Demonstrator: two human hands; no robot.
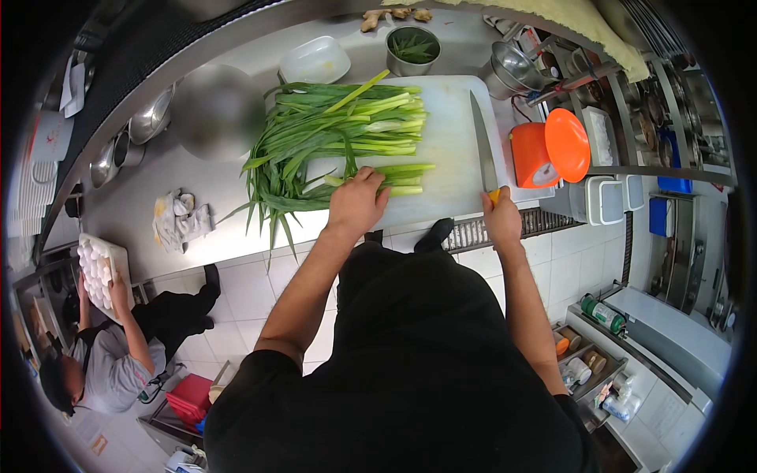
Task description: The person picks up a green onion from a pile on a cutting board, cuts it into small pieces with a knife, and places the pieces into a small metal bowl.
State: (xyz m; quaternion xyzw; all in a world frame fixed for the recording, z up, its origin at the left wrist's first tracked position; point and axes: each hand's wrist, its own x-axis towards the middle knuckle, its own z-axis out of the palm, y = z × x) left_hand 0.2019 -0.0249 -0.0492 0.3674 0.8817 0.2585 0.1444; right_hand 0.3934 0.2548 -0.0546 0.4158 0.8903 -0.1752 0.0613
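Long leeks (378,118), with pale green stalks and flat dark leaves, lie in a pile on the white cutting board (449,126). The leaf ends hang over the board's left side and the counter's front edge. My left hand (359,201) is closed over a few leeks separated at the near side of the pile, their cut-looking ends pointing right. My right hand (502,219) grips the yellow handle of a long knife (482,142). The blade points away from me, flat along the board's right side, apart from the leeks.
An orange scale (534,155) stands right of the board. Behind it are a metal pot of leaves (413,52), a white dish (315,60) and ginger (394,17). A crumpled cloth (181,219) lies on the left. At lower left, a co-worker (118,370) holds an egg tray (102,272).
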